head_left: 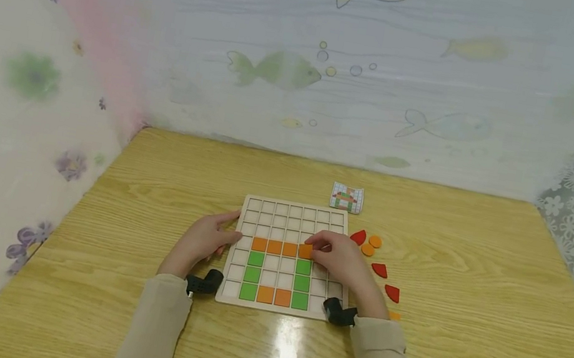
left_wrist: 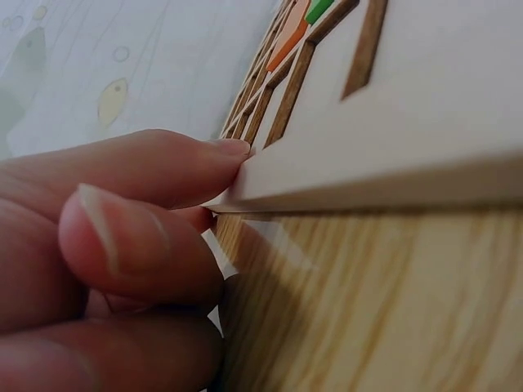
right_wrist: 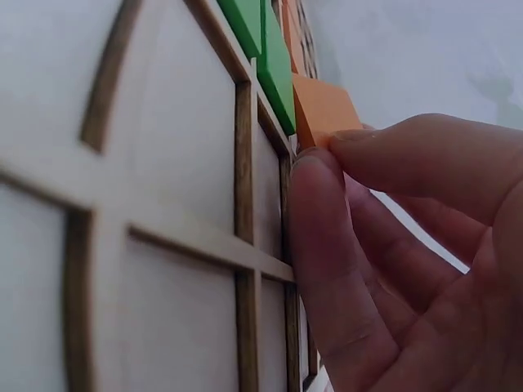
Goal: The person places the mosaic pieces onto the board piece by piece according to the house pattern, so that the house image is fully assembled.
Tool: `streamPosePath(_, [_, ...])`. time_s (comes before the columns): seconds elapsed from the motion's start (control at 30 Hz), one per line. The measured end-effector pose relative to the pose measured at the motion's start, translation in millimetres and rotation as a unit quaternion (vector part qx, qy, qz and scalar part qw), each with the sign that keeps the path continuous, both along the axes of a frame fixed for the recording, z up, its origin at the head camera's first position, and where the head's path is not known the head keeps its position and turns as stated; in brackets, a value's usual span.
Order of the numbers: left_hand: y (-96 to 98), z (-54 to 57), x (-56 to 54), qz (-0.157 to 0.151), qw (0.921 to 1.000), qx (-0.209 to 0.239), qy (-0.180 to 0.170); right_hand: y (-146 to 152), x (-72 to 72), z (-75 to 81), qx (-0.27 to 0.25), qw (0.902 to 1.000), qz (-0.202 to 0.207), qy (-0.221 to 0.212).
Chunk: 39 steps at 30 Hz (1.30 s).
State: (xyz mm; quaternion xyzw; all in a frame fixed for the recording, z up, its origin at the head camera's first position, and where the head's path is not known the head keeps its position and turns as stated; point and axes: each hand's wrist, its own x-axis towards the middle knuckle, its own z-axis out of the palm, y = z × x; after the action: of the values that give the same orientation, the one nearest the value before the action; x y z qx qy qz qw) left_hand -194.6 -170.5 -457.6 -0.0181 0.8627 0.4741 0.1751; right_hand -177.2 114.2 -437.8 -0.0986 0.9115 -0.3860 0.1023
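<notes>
A pale wooden grid board (head_left: pixel 276 309) lies on the table, bearing green square tiles (head_left: pixel 251 274) in two columns and orange square tiles (head_left: pixel 274 246) in rows. My right hand (head_left: pixel 339 257) pinches another orange square tile (right_wrist: pixel 323 102) between thumb and finger. That tile is tilted, its lower edge close by the green tile (right_wrist: pixel 278 82) at the top of the right column. At the board's left edge, my left hand (head_left: pixel 205 238) rests its thumb (left_wrist: pixel 196 167) on the rim, with the other fingers loosely bent beside the board.
A small printed pattern card (head_left: pixel 346 198) lies behind the board. Right of the board are red quarter-circle pieces (head_left: pixel 379 270), orange round pieces (head_left: pixel 375 242) and an orange piece (head_left: pixel 394 316) partly behind the right wrist. A patterned curtain (head_left: pixel 286 115) borders the table's (head_left: pixel 477 268) far edge.
</notes>
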Motion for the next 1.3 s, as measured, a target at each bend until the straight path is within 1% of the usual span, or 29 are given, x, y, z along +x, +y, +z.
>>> streamPosePath(0.27, [0.0,-0.7,-1.0,-0.003,1.0,-0.002,0.004,-5,1.3,1.2,0.021,0.9996,-0.011,0.013])
streamPosePath(0.43, [0.2,-0.7,-1.2,-0.009,0.9999,-0.003,0.008,-7,2.0,0.2,0.023,0.9994,-0.016,0.02])
streamPosePath(0.57, [0.6,-0.1,-1.3,-0.011,0.9999,-0.002,0.009,-8,2.8,-0.9,0.038,0.9985,-0.01,0.038])
streamPosePath(0.73, [0.8,1.0,-0.3,-0.006,1.0,0.003,0.002,-9,3.2,-1.4,0.062,0.9966,0.0,0.055])
streamPosePath(0.97, [0.7,2.8,0.7,-0.005,1.0,0.003,0.001,-11,3.5,-0.4,0.062,0.997,-0.007,0.045])
streamPosePath(1.13, [0.3,1.8,-0.6,-0.009,0.9999,-0.006,0.005,-11,3.9,0.9,0.057,0.9978,-0.007,0.035])
streamPosePath(1.3, [-0.1,0.5,-1.6,-0.011,0.9999,-0.004,0.009,-11,3.9,1.2,0.063,0.9975,-0.006,0.032])
